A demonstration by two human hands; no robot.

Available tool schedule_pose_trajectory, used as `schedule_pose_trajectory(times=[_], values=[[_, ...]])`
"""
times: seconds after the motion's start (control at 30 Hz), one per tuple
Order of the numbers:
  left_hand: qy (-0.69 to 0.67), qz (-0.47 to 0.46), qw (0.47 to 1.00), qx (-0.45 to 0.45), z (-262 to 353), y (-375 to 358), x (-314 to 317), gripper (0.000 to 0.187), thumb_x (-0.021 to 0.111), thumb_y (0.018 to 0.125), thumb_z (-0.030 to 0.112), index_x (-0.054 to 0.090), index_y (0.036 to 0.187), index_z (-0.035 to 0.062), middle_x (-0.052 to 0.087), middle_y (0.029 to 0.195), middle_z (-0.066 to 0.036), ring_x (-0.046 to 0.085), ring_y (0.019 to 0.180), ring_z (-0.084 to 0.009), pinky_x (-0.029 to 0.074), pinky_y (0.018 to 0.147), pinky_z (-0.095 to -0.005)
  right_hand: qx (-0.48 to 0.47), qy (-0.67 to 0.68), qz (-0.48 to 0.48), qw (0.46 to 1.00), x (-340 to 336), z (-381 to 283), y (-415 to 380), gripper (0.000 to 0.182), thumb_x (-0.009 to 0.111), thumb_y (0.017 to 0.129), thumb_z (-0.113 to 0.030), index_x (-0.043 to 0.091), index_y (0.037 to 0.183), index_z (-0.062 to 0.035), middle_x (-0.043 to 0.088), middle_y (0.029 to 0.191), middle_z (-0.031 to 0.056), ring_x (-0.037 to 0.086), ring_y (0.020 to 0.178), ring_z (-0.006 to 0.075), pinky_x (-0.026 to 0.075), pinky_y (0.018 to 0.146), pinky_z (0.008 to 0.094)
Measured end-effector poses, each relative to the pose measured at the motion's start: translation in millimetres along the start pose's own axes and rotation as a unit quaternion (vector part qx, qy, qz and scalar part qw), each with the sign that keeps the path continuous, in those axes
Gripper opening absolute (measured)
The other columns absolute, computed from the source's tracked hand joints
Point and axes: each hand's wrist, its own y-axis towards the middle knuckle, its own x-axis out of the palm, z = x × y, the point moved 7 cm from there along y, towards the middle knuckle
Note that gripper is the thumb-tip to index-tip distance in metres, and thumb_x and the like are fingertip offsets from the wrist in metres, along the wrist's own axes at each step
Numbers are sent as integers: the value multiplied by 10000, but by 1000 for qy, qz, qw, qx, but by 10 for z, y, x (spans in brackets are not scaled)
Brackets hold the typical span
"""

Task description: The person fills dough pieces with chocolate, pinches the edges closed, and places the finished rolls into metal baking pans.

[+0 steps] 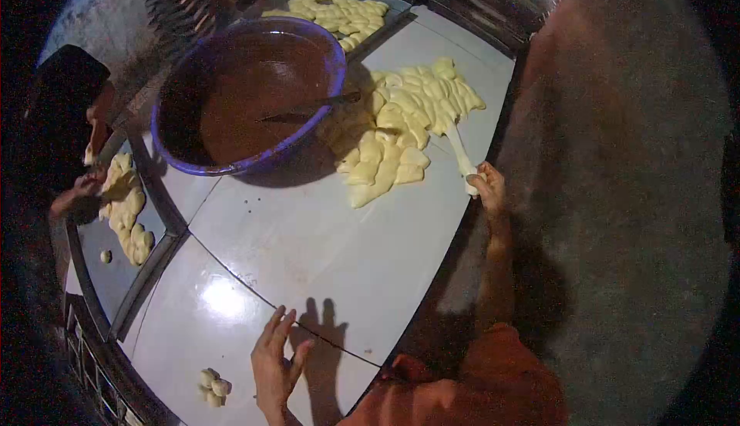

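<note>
A large mass of pale yellow dough pieces point(401, 110) lies on the white tiled table. At the table's right edge, my right hand point(489, 185) pinches one end of a dough strip point(460, 148), which is stretched out from the mass. My left hand point(277, 364) is over the front of the table with its fingers apart and nothing in it. To the left of that hand sits a small cluster of dough pieces point(213, 387).
A purple-rimmed basin point(339, 79) of brown liquid stands at the back, a dark utensil in it. Behind it is a dough-covered tray point(401, 11). At left, a co-worker's hand point(86, 185) is at another dough tray point(166, 222). The table's dark edge point(443, 268) runs along the right.
</note>
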Motion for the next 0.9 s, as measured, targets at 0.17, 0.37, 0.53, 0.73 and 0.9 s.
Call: schedule_pose_trajectory(times=[0.17, 0.37, 0.53, 0.73, 0.9], values=[[21, 29, 999, 41, -82, -147, 35, 541, 825, 816, 231, 644, 1291, 44, 594, 1360, -241, 684, 1083, -383, 572, 875, -437, -39, -284, 158, 945, 34, -202, 522, 560, 747, 870, -373, 610, 1274, -9, 663, 1167, 219, 660, 1059, 338, 523, 897, 424], [-29, -3, 996, -83, -501, -395, 124, 556, 807, 813, 190, 613, 1303, 12, 593, 1360, -251, 616, 1217, -405, 540, 969, -443, 26, -392, 36, 919, 256, 110, 1212, 629, 745, 865, -450, 630, 1319, -31, 607, 1302, 252, 600, 1184, 402, 489, 969, 468], [-31, 0, 998, -47, -334, -231, 168, 539, 806, 835, 235, 634, 1295, 13, 603, 1345, -248, 659, 1141, -391, 557, 943, -431, -194, -363, 38, 911, 225, 0, 1267, 419, 712, 846, -350, 720, 1053, 15, 691, 992, 221, 683, 903, 338, 534, 817, 434], [-39, -20, 999, 1, -12, 80, 299, 547, 815, 819, 255, 643, 1296, 51, 627, 1324, -218, 662, 1128, -391, 564, 903, -428, 53, -142, -165, 975, -100, -4, 345, 364, 700, 863, -283, 680, 991, 57, 662, 816, 60, 620, 727, 166, 494, 668, 309], [-70, -55, 994, 61, 219, 213, 480, 563, 822, 806, 292, 644, 1287, 63, 628, 1328, -204, 652, 1140, -388, 555, 925, -431, 218, 5, -289, 932, -102, 841, -672, 363, 737, 884, -302, 680, 1012, 34, 639, 815, 18, 594, 733, 99, 464, 643, 249]])
